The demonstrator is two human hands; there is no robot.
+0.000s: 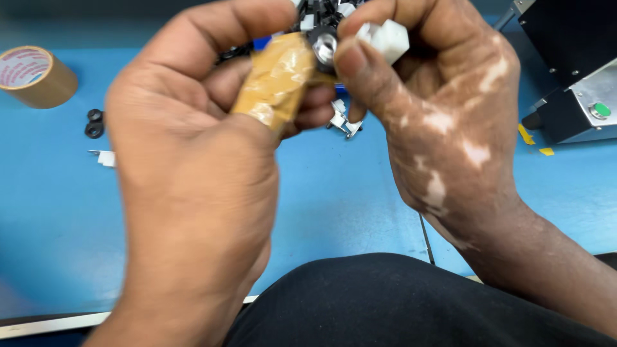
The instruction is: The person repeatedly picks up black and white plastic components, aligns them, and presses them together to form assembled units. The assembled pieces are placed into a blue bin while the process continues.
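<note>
Blue counter (334, 205) lies under two bare hands held up close to the camera. The left hand (193, 160) is curled shut, and its thumb is wrapped in brown tape (276, 80). That thumb and the fingers pinch a small black part (318, 26) with a shiny metal ring (324, 48) in it. The right hand (443, 109) is also closed, and its thumb and fingers squeeze a small white plastic piece (389, 38) just beside the ring. The two parts are touching or almost touching, up in the air above the counter. To do this well, I think the white piece should be lined up straight with the ring and pushed in gently, with both hands steady. More little white clips (344, 122) lie on the counter below, and a roll of brown tape (35, 76) sits far to the left.
</note>
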